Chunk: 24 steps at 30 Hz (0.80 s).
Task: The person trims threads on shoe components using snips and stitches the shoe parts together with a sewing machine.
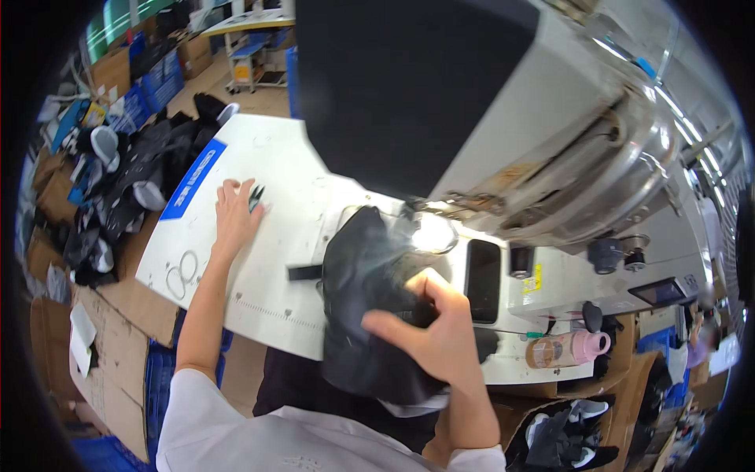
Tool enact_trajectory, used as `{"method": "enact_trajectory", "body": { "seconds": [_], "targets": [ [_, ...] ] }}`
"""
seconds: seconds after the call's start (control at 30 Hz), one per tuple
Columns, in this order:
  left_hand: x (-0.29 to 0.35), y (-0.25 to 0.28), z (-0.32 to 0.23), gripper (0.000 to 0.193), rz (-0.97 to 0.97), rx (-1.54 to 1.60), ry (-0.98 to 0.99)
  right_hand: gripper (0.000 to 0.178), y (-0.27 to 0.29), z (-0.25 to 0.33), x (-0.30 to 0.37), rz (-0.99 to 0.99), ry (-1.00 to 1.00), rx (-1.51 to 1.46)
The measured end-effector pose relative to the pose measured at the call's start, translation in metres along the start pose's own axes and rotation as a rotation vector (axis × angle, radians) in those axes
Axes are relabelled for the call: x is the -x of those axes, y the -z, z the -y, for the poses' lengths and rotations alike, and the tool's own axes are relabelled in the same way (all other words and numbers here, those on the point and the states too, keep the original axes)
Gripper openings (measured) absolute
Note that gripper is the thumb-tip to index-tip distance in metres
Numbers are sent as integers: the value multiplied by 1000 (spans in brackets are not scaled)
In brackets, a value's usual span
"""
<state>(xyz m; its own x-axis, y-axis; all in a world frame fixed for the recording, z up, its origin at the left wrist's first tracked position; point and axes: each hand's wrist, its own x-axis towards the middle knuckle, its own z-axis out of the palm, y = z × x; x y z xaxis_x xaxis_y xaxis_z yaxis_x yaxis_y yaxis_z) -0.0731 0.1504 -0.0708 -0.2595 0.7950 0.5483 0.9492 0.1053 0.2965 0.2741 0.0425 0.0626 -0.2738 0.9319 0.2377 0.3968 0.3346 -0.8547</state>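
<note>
A black sewn fabric piece (354, 315) with a short strap on its left side lies under the lit needle area of a sewing machine (582, 181) and hangs over the table's front edge. My right hand (440, 330) grips it from above, thumb and fingers apart across the cloth. Off to the left, my left hand (234, 212) rests on the white table (267, 259), its fingers curled round small dark thread snips (256, 197). The tips of the snips poke out between thumb and forefinger. Part of the cloth under the machine head is hidden.
A dark phone (483, 281) lies right of the needle area. Behind it a pink-capped bottle (568, 348) lies on its side. Piles of black pieces (134, 189) fill the left, near blue crates (161, 82). A box of black-and-white pieces (568, 433) stands low right.
</note>
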Motion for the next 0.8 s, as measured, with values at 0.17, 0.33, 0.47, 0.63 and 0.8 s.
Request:
{"method": "enact_trajectory", "body": {
  "seconds": [0.17, 0.33, 0.47, 0.63, 0.8],
  "targets": [
    [36, 11, 62, 20, 63, 249, -99, 35, -6, 32, 32, 304, 394, 444],
    [76, 74, 33, 19, 426, 664, 290, 13, -73, 2, 51, 425, 609, 754],
    [138, 136, -4, 24, 321, 628, 106, 5, -92, -14, 67, 391, 646, 742],
    [166, 168, -20, 28, 369, 509, -146, 8, -93, -16, 70, 376, 638, 756],
    [172, 159, -36, 25, 352, 360, -376, 7, -95, -15, 70, 381, 634, 755]
  ]
}}
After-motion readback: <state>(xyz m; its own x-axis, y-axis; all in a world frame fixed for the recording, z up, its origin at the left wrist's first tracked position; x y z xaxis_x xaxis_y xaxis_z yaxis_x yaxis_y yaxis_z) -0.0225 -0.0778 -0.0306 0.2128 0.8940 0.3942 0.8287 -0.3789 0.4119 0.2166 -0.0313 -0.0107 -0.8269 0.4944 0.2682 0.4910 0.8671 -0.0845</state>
